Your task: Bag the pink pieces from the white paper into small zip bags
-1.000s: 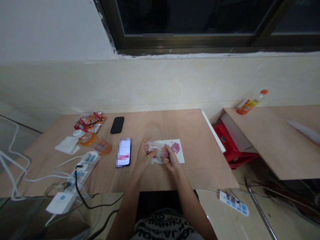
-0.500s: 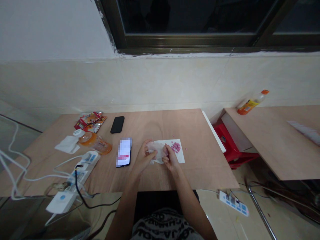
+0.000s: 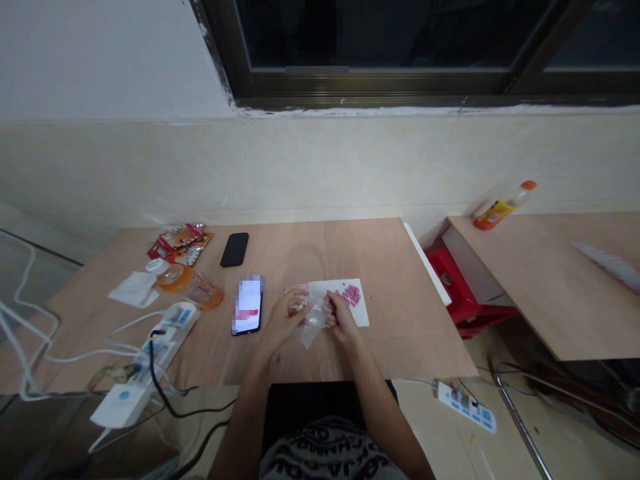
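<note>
My left hand (image 3: pixel 284 317) and my right hand (image 3: pixel 340 316) meet over the wooden table (image 3: pixel 400 293), both pinched on a small clear plastic bag (image 3: pixel 313 321) that hangs between them. Just behind my right hand lies a white sheet of paper (image 3: pixel 361 311) with a heap of small pink beads (image 3: pixel 351 294) on it. A few stray beads lie on the table beyond the sheet. A lit phone (image 3: pixel 249 305) lies face up just left of my left hand.
A black phone (image 3: pixel 235 249), snack packets (image 3: pixel 180 243), an orange wrapper (image 3: pixel 193 285), a tissue (image 3: pixel 133 290) and a power strip with cables (image 3: pixel 165 333) fill the table's left. Right: a red stool (image 3: pixel 463 293), a second table with a bottle (image 3: pixel 503 205), a floor power strip (image 3: pixel 467 405).
The bag has dropped from in front of my fingers to hang lower between my hands, nearer the table's front. Both hands have shifted slightly down and toward me.
</note>
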The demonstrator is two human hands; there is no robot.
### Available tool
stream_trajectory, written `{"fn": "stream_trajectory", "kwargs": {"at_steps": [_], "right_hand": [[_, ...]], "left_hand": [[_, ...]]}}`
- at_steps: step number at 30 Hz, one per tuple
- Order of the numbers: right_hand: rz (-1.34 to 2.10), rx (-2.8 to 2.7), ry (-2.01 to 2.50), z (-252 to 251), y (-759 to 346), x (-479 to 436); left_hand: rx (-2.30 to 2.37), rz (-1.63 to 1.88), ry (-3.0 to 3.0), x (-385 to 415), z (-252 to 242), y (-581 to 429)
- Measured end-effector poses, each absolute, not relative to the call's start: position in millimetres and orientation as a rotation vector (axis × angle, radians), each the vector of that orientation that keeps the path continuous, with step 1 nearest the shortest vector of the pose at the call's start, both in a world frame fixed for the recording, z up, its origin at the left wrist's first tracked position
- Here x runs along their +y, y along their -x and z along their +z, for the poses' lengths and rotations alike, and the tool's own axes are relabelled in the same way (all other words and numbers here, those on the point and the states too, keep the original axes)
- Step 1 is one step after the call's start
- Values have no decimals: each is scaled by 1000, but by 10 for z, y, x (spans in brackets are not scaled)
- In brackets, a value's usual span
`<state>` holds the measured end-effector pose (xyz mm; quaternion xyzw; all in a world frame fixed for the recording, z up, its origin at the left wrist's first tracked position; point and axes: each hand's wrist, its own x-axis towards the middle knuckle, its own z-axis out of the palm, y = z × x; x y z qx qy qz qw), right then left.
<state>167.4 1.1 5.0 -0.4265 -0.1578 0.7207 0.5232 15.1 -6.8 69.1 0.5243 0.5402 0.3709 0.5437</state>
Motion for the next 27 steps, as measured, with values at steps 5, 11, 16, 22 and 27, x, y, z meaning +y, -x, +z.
{"fn": "stream_trajectory", "kwargs": {"at_steps": [5, 11, 16, 22, 27], "right_hand": [[1416, -312, 987, -102, -1856, 136], [844, -585, 1336, -255, -2199, 409], [709, -1064, 1473, -285, -2329, 582], [477, -1682, 1803, -394, -2320, 623], [263, -1942, 1999, -419, -2292, 603]], "left_hand": [[1351, 1035, -1237, -58, 578, -97], [1474, 1140, -1227, -50, 423, 11], [1551, 1203, -1290, -29, 318, 36], [1665, 1147, -1378, 3, 153, 57], [1750, 1109, -1584, 5, -30, 93]]}}
